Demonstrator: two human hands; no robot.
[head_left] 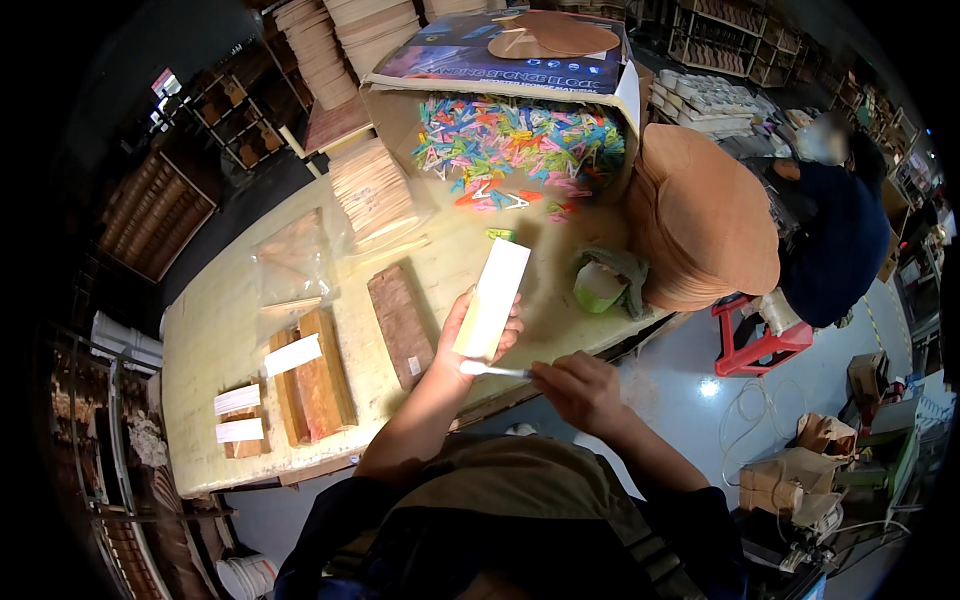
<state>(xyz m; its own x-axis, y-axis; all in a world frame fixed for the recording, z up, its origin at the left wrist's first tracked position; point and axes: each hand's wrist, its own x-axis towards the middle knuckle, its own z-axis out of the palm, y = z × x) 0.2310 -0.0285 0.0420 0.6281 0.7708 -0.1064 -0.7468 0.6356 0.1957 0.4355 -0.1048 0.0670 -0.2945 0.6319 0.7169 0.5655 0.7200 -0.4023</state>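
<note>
My left hand (452, 338) is wrapped round a long pale wooden block (497, 290), its fingers showing on both sides. The block's upper face is mostly white, with a bare wood-coloured patch at the near end. In my right hand (583, 392) is a slim, pale brush (505, 372), gripped by its handle. The white head of the brush lies at the block's near end and seems to touch it. A dark brown wooden block (398, 322) lies on the table left of my left hand. To the right sits a green bowl (598, 288) with a grey cloth against it.
A tipped box (500, 88) spills colourful clothespins (520, 145) at the table's back. Guitar-shaped wood sheets (705, 220) stack at right. Wooden blocks with white strips (315, 375) lie at left, near a plastic bag (290, 262). Beyond the right edge, a person (840, 240) sits by a red stool (765, 340).
</note>
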